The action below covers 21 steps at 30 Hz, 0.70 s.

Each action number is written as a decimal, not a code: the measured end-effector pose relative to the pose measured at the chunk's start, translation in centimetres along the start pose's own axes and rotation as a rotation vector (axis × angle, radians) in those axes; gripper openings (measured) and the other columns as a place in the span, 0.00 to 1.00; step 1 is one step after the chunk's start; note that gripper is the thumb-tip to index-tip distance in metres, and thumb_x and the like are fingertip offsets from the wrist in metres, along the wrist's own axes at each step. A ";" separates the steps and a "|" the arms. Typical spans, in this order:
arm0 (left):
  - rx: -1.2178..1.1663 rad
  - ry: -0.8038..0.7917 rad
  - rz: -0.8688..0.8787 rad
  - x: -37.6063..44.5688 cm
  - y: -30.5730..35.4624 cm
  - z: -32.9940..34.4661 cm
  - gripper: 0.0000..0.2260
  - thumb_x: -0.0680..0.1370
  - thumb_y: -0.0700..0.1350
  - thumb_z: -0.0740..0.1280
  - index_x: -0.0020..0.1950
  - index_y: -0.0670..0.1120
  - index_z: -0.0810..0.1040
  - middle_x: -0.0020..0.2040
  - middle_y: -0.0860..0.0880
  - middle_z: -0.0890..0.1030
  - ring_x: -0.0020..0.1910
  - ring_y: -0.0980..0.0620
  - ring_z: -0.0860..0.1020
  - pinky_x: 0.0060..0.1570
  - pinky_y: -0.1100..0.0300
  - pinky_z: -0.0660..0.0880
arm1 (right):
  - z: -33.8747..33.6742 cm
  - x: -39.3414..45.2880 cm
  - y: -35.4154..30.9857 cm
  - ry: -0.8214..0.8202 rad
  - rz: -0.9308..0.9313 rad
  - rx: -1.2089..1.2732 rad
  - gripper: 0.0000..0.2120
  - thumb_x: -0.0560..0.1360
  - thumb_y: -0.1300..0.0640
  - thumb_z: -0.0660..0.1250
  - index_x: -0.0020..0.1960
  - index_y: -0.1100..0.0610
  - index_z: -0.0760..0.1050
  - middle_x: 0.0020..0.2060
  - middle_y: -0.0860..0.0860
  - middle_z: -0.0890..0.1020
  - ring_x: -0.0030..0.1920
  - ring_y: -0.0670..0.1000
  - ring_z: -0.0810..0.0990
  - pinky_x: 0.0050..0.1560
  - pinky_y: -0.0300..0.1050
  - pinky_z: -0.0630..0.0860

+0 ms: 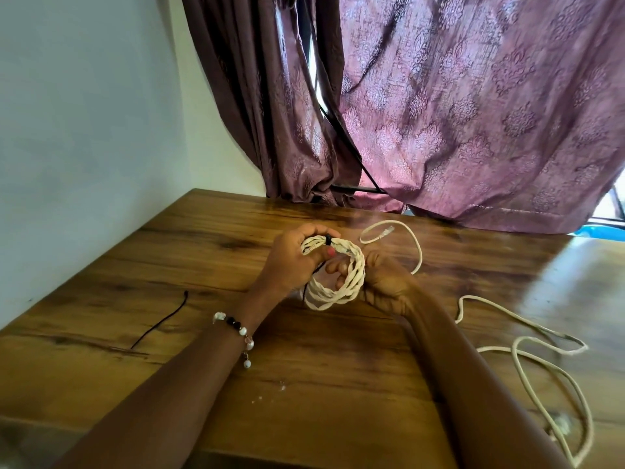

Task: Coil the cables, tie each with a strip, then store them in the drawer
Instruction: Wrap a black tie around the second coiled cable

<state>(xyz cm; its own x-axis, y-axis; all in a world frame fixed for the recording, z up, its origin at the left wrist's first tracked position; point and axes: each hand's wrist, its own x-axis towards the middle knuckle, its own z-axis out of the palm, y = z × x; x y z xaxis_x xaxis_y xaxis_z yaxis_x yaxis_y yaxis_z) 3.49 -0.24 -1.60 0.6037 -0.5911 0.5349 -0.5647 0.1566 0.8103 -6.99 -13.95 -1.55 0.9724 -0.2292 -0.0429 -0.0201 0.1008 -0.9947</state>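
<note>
Fingers point(316, 231) of the left hand point(291, 262) curl over the top of the coiled cable point(338, 282), thumb pinching the bundle right by the black strip point(327, 240) wrapped round it. Right hand point(382, 282) grips the coil's right side, fingertips poking thru the middle. So both hands are closed on the same bundle, held just above the table point(236, 384), roughly centre.

Coil is white, several loops, w/ a connector end tucked near the strip. A thin dark tail hangs down from under the left hand; prob the strip's loose end, can't tell for sure. Judgement: tying is underway, not finished.

Handling: cable looks light, bendy but springy, so loops will want to spread if grip slackens. Best hold is across all strands at one spot, beside the strip, as the left hand does now. Strip is thin & limp, needs a fingertip pinch. Connector clip likely brittle, so avoid squeezing it.

Further out: a second white cable point(527, 346) lies loose & uncoiled on the table's right side, its plug end point(389, 230) near the curtain point(473, 113). Another black strip point(159, 321) lies on the table to the left, well apart from the hands. Beaded bracelet point(240, 333) on the left wrist. No drawer in view.
</note>
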 end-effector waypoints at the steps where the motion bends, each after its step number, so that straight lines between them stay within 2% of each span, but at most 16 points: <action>1: 0.032 -0.009 0.028 -0.1 0.0 0.1 0.08 0.73 0.37 0.72 0.50 0.46 0.81 0.47 0.51 0.83 0.47 0.55 0.81 0.49 0.60 0.78 | 0.2 -0.2 -0.1 -0.016 0.007 0.024 0.06 0.69 0.67 0.67 0.41 0.63 0.83 0.34 0.56 0.84 0.33 0.51 0.83 0.32 0.44 0.82; 3: 0.036 -0.012 0.046 -0.2 0.1 0.0 0.08 0.73 0.37 0.72 0.50 0.45 0.81 0.47 0.50 0.83 0.47 0.55 0.81 0.49 0.60 0.78 | 0.8 -0.6 -0.3 -0.071 -0.007 0.079 0.06 0.66 0.66 0.66 0.38 0.63 0.82 0.32 0.55 0.83 0.30 0.49 0.82 0.30 0.41 0.80; 5: -0.001 -0.015 0.043 -0.2 0.2 0.0 0.08 0.73 0.36 0.71 0.50 0.44 0.81 0.47 0.48 0.83 0.46 0.52 0.82 0.47 0.58 0.80 | 1.5 -0.8 -0.6 -0.094 -0.027 0.136 0.06 0.70 0.70 0.63 0.41 0.65 0.79 0.29 0.52 0.83 0.28 0.46 0.81 0.28 0.37 0.78; 7: -0.010 -0.022 0.040 -0.4 0.4 0.2 0.09 0.73 0.33 0.70 0.50 0.44 0.81 0.47 0.48 0.83 0.45 0.51 0.82 0.45 0.56 0.81 | 1.7 -0.7 -0.4 -0.065 -0.041 0.194 0.15 0.73 0.73 0.59 0.34 0.62 0.80 0.26 0.52 0.82 0.26 0.44 0.81 0.26 0.36 0.77; 8: -0.006 -0.023 0.039 -0.5 0.4 0.3 0.10 0.73 0.33 0.70 0.50 0.45 0.81 0.46 0.49 0.83 0.45 0.52 0.82 0.46 0.55 0.80 | 1.8 -0.7 -0.3 -0.069 -0.046 0.210 0.16 0.70 0.73 0.63 0.30 0.60 0.81 0.26 0.52 0.82 0.27 0.44 0.81 0.28 0.36 0.78; 9: -0.002 -0.022 0.038 -0.5 0.4 0.4 0.10 0.73 0.33 0.69 0.49 0.46 0.81 0.46 0.50 0.83 0.46 0.54 0.82 0.47 0.55 0.80 | 1.9 -0.6 -0.3 -0.099 -0.058 0.192 0.11 0.65 0.71 0.67 0.30 0.59 0.82 0.29 0.52 0.83 0.31 0.44 0.83 0.30 0.37 0.79; 11: -0.006 -0.022 0.029 -0.4 0.3 0.4 0.10 0.73 0.35 0.70 0.49 0.48 0.80 0.46 0.51 0.83 0.46 0.53 0.82 0.48 0.54 0.80 | 1.6 0.1 0.1 -0.106 -0.095 0.128 0.08 0.64 0.67 0.71 0.39 0.58 0.84 0.37 0.53 0.84 0.35 0.47 0.83 0.33 0.39 0.79; 12: -0.010 -0.021 0.032 -0.4 0.3 0.3 0.09 0.73 0.37 0.71 0.48 0.49 0.80 0.46 0.50 0.83 0.47 0.53 0.82 0.49 0.54 0.79 | 1.4 0.4 0.4 -0.075 -0.103 0.070 0.07 0.64 0.65 0.72 0.41 0.57 0.83 0.35 0.54 0.83 0.30 0.47 0.81 0.29 0.38 0.77; 14: -0.019 -0.012 0.029 -0.2 0.0 0.2 0.07 0.72 0.38 0.71 0.49 0.47 0.81 0.46 0.50 0.83 0.47 0.52 0.81 0.49 0.53 0.79 | 1.1 0.7 0.9 0.052 -0.105 -0.050 0.03 0.64 0.60 0.73 0.37 0.56 0.83 0.27 0.53 0.79 0.19 0.45 0.70 0.18 0.35 0.65; 15: -0.029 -0.011 0.011 -0.1 0.0 0.2 0.07 0.72 0.37 0.71 0.49 0.46 0.81 0.47 0.50 0.83 0.47 0.51 0.81 0.50 0.53 0.79 | 1.0 0.8 0.9 0.096 -0.120 -0.074 0.01 0.64 0.59 0.74 0.36 0.56 0.84 0.24 0.53 0.78 0.18 0.45 0.68 0.18 0.34 0.62; 17: -0.037 -0.021 -0.023 -0.1 0.0 0.2 0.08 0.72 0.35 0.71 0.49 0.44 0.81 0.47 0.50 0.83 0.47 0.52 0.82 0.49 0.54 0.80 | 0.8 0.9 0.7 0.158 -0.140 -0.094 0.01 0.65 0.60 0.73 0.36 0.56 0.84 0.28 0.56 0.81 0.22 0.51 0.72 0.23 0.37 0.68; 19: -0.019 -0.049 -0.051 -0.1 0.0 0.2 0.08 0.72 0.35 0.72 0.49 0.45 0.81 0.47 0.51 0.83 0.48 0.55 0.81 0.50 0.58 0.79 | 0.5 0.8 0.3 0.198 -0.147 -0.182 0.03 0.66 0.62 0.74 0.39 0.57 0.85 0.37 0.63 0.83 0.32 0.58 0.76 0.34 0.45 0.74; 20: -0.020 -0.074 -0.074 -0.1 0.0 0.2 0.09 0.72 0.35 0.72 0.49 0.46 0.81 0.47 0.53 0.83 0.48 0.57 0.81 0.50 0.61 0.78 | 0.2 0.7 0.0 0.205 -0.167 -0.280 0.04 0.67 0.64 0.74 0.39 0.57 0.84 0.38 0.64 0.83 0.34 0.59 0.77 0.37 0.49 0.74; 21: -0.019 -0.105 -0.099 -0.2 0.1 0.3 0.09 0.72 0.35 0.72 0.48 0.47 0.81 0.47 0.54 0.82 0.47 0.61 0.80 0.49 0.65 0.77 | -0.2 0.6 -0.3 0.220 -0.199 -0.400 0.08 0.68 0.68 0.73 0.38 0.56 0.84 0.37 0.60 0.84 0.35 0.58 0.78 0.37 0.50 0.76</action>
<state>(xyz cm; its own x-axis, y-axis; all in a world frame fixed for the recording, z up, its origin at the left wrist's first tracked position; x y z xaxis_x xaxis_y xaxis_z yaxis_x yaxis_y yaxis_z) 3.18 -0.33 -1.72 0.5929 -0.6840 0.4249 -0.4939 0.1078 0.8628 -6.42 -14.32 -1.31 0.8955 -0.4091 0.1752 0.0311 -0.3353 -0.9416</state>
